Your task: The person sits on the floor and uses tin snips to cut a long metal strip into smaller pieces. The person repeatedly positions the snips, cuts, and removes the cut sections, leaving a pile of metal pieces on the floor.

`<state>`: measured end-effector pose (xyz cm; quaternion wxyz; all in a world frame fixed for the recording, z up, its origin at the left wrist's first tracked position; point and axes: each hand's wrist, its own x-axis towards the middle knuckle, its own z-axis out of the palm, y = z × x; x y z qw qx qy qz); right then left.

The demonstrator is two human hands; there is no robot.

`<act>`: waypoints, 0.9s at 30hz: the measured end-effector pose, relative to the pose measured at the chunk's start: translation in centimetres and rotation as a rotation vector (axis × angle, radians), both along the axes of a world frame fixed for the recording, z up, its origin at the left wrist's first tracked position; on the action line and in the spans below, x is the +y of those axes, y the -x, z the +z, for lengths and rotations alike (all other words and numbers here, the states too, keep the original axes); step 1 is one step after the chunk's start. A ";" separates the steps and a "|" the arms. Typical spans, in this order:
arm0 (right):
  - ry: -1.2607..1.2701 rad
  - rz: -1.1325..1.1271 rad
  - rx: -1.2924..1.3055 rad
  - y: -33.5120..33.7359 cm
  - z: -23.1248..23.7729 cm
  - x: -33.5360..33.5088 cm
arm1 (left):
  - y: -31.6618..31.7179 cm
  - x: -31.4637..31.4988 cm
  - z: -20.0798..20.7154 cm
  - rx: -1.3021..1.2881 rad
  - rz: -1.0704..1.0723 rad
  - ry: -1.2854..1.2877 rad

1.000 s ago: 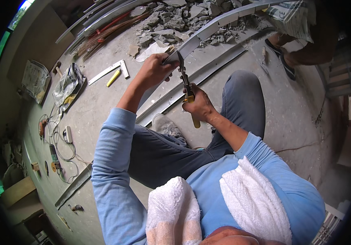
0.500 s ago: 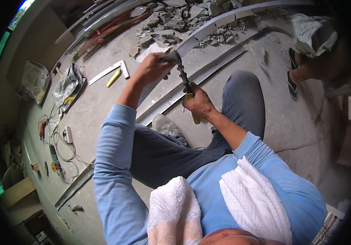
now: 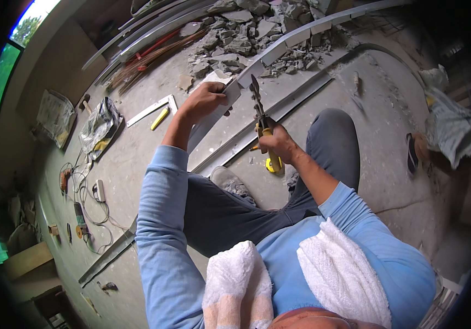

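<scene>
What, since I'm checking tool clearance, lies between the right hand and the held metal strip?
In the head view, the yellow-handled tool's dark end extends from the right hand toward the strip; whether they touch is unclear.

A room under building or renovation work: broken rubble is heaped on a bare concrete floor, with metal profiles, a drill and an angle grinder lying about.

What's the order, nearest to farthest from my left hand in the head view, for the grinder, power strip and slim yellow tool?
From your left hand:
1. Slim yellow tool: to its left, beside the metal square.
2. Power strip: farther left and lower.
3. Grinder: lower left, past the power strip.
</scene>
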<state>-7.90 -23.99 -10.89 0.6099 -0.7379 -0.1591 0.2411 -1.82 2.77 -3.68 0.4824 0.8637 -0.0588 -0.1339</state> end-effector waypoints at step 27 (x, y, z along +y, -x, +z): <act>0.324 0.099 0.025 -2.7 1.7 -0.2 | 0.8 3.3 -2.5 -0.027 0.258 -0.073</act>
